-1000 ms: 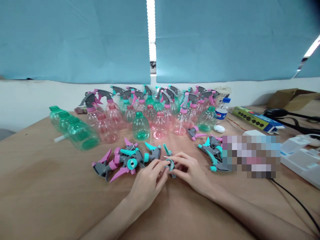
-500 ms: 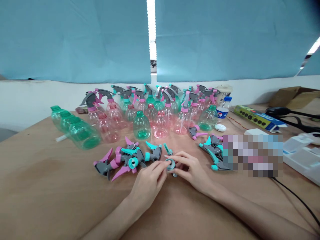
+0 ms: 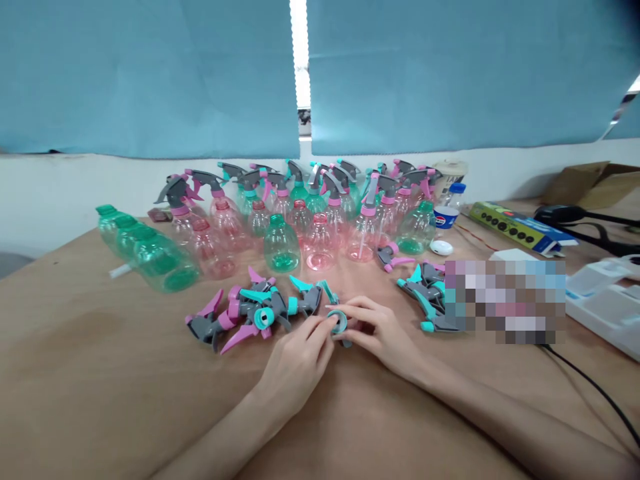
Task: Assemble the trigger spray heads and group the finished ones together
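Between my two hands is a teal and grey spray trigger head (image 3: 339, 323), its round collar opening facing up toward me. My left hand (image 3: 300, 353) is closed, with its fingertips at the collar's opening. From the other side, my right hand (image 3: 383, 331) grips the collar and body, fingers wrapped around it. My fingers hide part of the trigger head. Just left lies a pile of loose pink, teal and grey trigger heads (image 3: 270, 308). More trigger heads (image 3: 427, 293) lie to the right.
Behind stand several pink and green bottles, some topped with sprayers, including an uncapped green bottle (image 3: 281, 245). Green bottles (image 3: 160, 257) lie at the left. At the right are a Pepsi bottle (image 3: 447, 215), a yellow-green box (image 3: 515, 225), a cardboard box (image 3: 590, 183) and a black cable (image 3: 585, 380).
The view has shifted slightly, so the scene sits a little higher. Both hands keep hold of the trigger head, which has tilted slightly.
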A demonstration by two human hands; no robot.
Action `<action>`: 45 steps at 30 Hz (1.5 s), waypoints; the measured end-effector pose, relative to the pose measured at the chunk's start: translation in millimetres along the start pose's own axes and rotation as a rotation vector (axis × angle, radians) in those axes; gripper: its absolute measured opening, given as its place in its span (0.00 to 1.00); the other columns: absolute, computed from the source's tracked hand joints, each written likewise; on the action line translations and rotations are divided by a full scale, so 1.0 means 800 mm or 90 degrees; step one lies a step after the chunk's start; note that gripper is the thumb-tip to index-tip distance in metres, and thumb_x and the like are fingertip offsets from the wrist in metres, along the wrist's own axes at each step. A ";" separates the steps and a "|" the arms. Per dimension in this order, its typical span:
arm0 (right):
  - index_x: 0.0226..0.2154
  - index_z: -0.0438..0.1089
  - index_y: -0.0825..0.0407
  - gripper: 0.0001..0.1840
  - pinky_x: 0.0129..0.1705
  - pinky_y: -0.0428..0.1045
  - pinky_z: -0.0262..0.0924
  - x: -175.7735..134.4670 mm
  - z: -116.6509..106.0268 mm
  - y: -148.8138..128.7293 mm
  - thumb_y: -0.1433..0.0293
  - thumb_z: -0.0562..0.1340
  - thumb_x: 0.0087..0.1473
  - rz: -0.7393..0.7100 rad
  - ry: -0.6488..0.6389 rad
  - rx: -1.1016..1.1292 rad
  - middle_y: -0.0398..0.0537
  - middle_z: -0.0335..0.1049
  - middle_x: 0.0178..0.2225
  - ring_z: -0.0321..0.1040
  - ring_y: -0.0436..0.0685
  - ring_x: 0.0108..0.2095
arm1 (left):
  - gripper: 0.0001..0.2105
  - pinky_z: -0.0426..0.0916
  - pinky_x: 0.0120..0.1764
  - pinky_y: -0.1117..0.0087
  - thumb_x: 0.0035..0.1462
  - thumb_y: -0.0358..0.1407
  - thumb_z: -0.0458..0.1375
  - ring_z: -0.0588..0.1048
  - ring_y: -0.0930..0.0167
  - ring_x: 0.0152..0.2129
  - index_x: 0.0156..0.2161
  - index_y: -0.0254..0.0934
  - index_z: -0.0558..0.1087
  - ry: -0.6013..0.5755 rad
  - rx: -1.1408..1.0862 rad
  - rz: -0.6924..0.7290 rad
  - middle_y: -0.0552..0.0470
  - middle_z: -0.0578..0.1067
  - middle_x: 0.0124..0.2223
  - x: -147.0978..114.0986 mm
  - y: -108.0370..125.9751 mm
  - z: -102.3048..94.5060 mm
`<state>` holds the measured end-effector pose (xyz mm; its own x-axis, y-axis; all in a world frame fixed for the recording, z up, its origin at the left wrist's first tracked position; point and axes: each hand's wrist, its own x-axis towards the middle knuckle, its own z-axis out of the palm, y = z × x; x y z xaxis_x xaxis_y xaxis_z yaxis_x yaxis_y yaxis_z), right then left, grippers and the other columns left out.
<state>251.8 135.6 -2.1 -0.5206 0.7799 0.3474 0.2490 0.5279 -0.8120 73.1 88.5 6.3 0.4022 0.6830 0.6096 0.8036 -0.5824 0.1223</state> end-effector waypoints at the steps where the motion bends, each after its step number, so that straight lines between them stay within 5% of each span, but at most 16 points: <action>1: 0.50 0.70 0.42 0.21 0.34 0.45 0.65 0.000 0.000 0.001 0.73 0.63 0.53 -0.001 -0.005 0.003 0.45 0.68 0.41 0.66 0.50 0.33 | 0.12 0.74 0.29 0.70 0.65 0.29 0.44 0.77 0.69 0.28 0.45 0.33 0.68 -0.009 0.005 0.004 0.47 0.76 0.36 0.000 0.000 0.000; 11: 0.50 0.70 0.43 0.19 0.34 0.45 0.65 0.003 -0.007 0.006 0.71 0.62 0.54 -0.012 -0.022 0.005 0.45 0.67 0.40 0.65 0.49 0.32 | 0.13 0.74 0.33 0.67 0.63 0.26 0.44 0.76 0.68 0.30 0.49 0.32 0.67 -0.025 -0.037 0.045 0.47 0.76 0.35 -0.001 -0.007 0.003; 27: 0.43 0.72 0.50 0.15 0.28 0.45 0.64 -0.009 0.003 -0.007 0.73 0.64 0.51 0.028 0.083 -0.062 0.46 0.67 0.35 0.64 0.49 0.27 | 0.12 0.71 0.28 0.69 0.60 0.28 0.47 0.75 0.69 0.25 0.47 0.34 0.68 -0.035 -0.035 -0.071 0.50 0.75 0.31 -0.005 0.011 -0.005; 38: 0.43 0.73 0.50 0.14 0.29 0.45 0.63 -0.004 -0.004 -0.006 0.73 0.65 0.51 0.016 0.039 -0.066 0.45 0.69 0.36 0.64 0.48 0.27 | 0.15 0.72 0.34 0.68 0.59 0.28 0.47 0.77 0.68 0.32 0.50 0.37 0.68 -0.124 -0.179 -0.180 0.50 0.78 0.41 -0.002 0.014 -0.011; 45: 0.46 0.72 0.45 0.15 0.33 0.47 0.65 0.000 -0.008 -0.008 0.68 0.64 0.54 -0.005 -0.002 -0.067 0.46 0.72 0.36 0.66 0.54 0.37 | 0.14 0.72 0.38 0.67 0.59 0.30 0.48 0.76 0.69 0.35 0.47 0.39 0.71 -0.152 -0.259 -0.176 0.51 0.78 0.42 0.007 -0.009 -0.017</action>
<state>255.6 134.2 6.5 -0.5253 0.7749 0.3517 0.3300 0.5664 -0.7551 63.8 90.2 19.4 0.3269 0.8881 0.3232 0.6780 -0.4586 0.5744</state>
